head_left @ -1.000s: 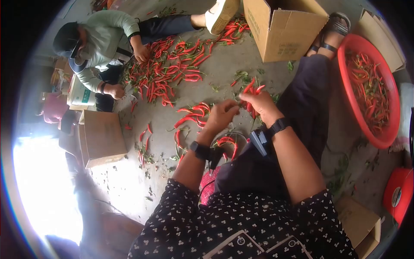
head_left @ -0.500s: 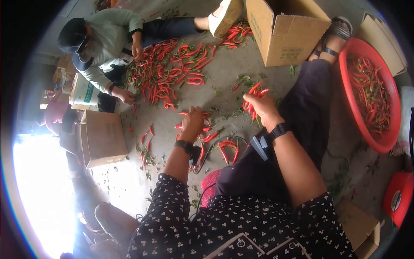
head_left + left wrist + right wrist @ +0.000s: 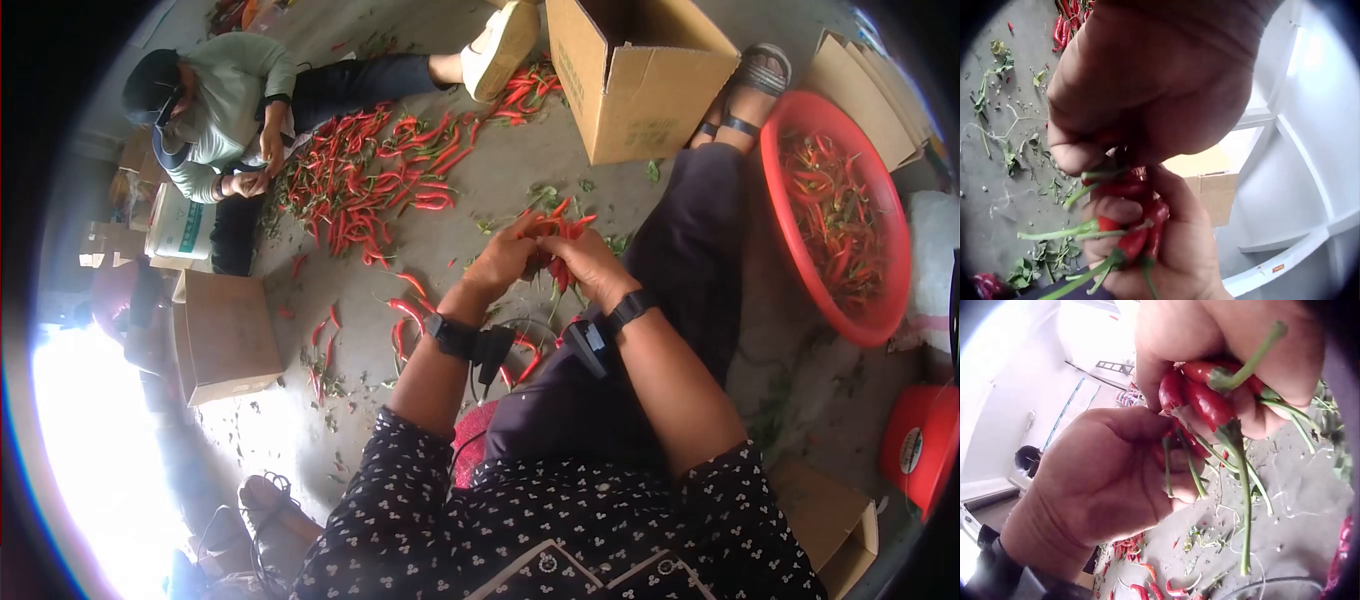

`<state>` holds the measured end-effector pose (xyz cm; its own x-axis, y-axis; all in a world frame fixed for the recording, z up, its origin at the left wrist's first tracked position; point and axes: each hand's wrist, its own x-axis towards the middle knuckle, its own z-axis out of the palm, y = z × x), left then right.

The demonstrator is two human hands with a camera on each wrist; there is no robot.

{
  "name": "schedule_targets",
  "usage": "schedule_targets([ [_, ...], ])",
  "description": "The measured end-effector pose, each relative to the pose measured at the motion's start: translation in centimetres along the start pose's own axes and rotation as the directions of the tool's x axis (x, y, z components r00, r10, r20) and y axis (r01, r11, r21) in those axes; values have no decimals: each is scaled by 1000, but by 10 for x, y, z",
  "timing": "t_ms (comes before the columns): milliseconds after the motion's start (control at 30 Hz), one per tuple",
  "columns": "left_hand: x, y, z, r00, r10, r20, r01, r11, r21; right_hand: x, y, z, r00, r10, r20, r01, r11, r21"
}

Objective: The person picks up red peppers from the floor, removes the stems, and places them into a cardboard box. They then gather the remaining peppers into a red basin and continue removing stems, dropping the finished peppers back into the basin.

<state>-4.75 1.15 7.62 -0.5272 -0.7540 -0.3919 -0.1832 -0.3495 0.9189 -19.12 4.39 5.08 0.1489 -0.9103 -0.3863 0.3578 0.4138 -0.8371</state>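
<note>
Both hands meet over the floor in the head view. The right hand [image 3: 590, 268] grips a bunch of red chillies [image 3: 1210, 407], their green stems pointing out past the fingers in the right wrist view. Against that bunch, the left hand [image 3: 502, 262] pinches more chillies; in the right wrist view the left hand [image 3: 1110, 469] has its fingers curled round several short-stemmed ones. The chillies' tips are mostly hidden by the palms. Loose chillies [image 3: 408, 308] lie on the floor beside the left forearm.
A large chilli pile [image 3: 355, 185] spreads before another seated person [image 3: 225, 110]. An open carton [image 3: 655, 100] stands ahead, a smaller box [image 3: 228, 335] at left. At right are a red basin [image 3: 775, 190] of chillies and a red object [image 3: 915, 445]. A cable [image 3: 535, 322] lies near the knees.
The left hand has come from the loose chillies on the floor up and rightward to the right hand, which still grips its bunch. The other person's hands have come together.
</note>
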Motion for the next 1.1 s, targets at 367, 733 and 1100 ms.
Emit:
schedule_targets([
  [367, -9, -4, -19, 932, 79, 355, -147, 974, 170, -8, -5, 14, 984, -74, 165, 110, 968, -226],
  [733, -55, -45, -47, 945, 328, 2, -212, 608, 765, -24, -217, 15, 378, -892, -247, 818, 447, -363],
  [1100, -89, -116, -17, 972, 229, 53, -152, 444, 883, 16, -230, 21, 484, -869, -102, 628, 426, -651],
])
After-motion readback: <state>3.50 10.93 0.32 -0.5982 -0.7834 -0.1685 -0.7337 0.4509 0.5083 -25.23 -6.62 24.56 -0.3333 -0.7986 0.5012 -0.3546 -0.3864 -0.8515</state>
